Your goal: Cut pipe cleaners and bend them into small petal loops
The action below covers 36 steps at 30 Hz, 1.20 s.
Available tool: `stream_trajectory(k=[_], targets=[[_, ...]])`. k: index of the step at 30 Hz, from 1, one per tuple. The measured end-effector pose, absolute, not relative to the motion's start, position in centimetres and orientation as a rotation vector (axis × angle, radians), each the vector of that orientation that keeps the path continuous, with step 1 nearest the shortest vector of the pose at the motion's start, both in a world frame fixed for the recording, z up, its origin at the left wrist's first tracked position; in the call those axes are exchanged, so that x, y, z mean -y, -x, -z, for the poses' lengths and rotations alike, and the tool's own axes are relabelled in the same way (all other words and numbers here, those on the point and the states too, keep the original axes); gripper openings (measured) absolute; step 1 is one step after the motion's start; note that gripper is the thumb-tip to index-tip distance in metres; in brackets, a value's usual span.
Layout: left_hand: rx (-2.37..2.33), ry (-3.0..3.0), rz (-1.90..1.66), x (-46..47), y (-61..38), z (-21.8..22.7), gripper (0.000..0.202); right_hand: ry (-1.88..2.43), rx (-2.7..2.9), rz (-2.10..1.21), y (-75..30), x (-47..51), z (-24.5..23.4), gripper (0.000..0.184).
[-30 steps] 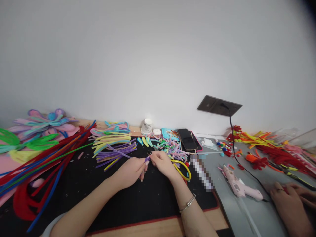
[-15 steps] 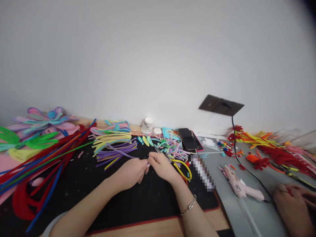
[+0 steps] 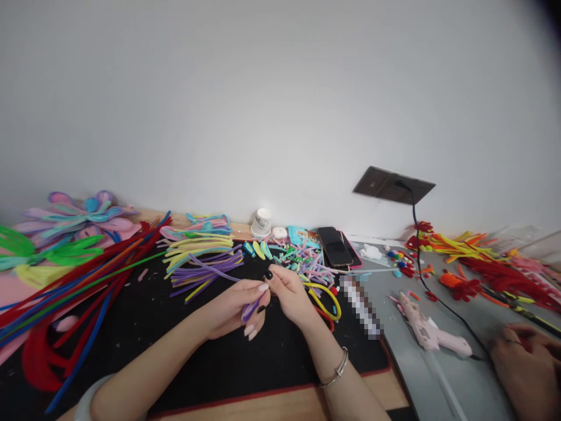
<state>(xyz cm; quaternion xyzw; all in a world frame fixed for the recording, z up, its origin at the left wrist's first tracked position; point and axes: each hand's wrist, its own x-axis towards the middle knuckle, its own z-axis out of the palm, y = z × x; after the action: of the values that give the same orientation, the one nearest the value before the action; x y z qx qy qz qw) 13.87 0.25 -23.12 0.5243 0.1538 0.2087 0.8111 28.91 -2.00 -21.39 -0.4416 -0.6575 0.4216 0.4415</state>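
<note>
Both my hands meet over the black mat [image 3: 228, 362] at its middle. My left hand [image 3: 234, 307] is turned palm up and curls around a short folded purple pipe cleaner piece [image 3: 250, 309]. My right hand [image 3: 287, 292] pinches the top end of the same purple piece with thumb and fingertips. A silver bracelet [image 3: 333, 367] sits on my right wrist. Just beyond the hands lies a bundle of purple and yellow pipe cleaners [image 3: 204, 263].
Long red, blue and green pipe cleaners [image 3: 74, 286] fan over the mat's left. Cut coloured bits [image 3: 298, 257], a yellow loop [image 3: 326, 298], two phones [image 3: 337, 245] and a white cup [image 3: 262, 223] lie behind. A corded pink glue gun [image 3: 432, 333] lies right, near another person's hand [image 3: 523, 365].
My left hand has rolled palm up and opened a little, showing the purple piece folded longer between the fingers. My right hand has shifted its pinch upward. The other person's hand slid slightly right.
</note>
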Motion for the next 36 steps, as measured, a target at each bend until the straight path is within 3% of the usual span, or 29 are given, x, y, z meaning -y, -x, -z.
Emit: stream_trajectory(k=[4,8,16,23,29,36], targets=[[-0.701,-1.9,-0.533,-0.7,-13.5,22.7,0.037,1.297,1.693,-0.886,-29.7,1.4,21.9,0.039],[-0.945,-2.609,-0.39,-1.1,-13.3,23.1,0.034,1.454,1.726,-0.92,-30.0,1.0,22.3,0.042],[-1.017,-2.917,-0.313,-1.0,-13.5,24.2,0.03,1.523,1.723,-1.106,-29.8,1.0,22.7,0.027],[-0.861,-2.615,-0.379,-1.0,-13.4,23.3,0.024,1.364,1.688,-1.209,-29.8,1.2,21.9,0.026],[-0.529,-1.77,-0.49,-0.7,-13.2,22.2,0.04,1.24,1.645,-1.241,-29.7,1.7,21.7,0.028],[-0.205,-0.948,-0.374,-0.1,-13.7,23.3,0.031,1.002,1.593,-1.279,-29.2,2.3,20.8,0.036]])
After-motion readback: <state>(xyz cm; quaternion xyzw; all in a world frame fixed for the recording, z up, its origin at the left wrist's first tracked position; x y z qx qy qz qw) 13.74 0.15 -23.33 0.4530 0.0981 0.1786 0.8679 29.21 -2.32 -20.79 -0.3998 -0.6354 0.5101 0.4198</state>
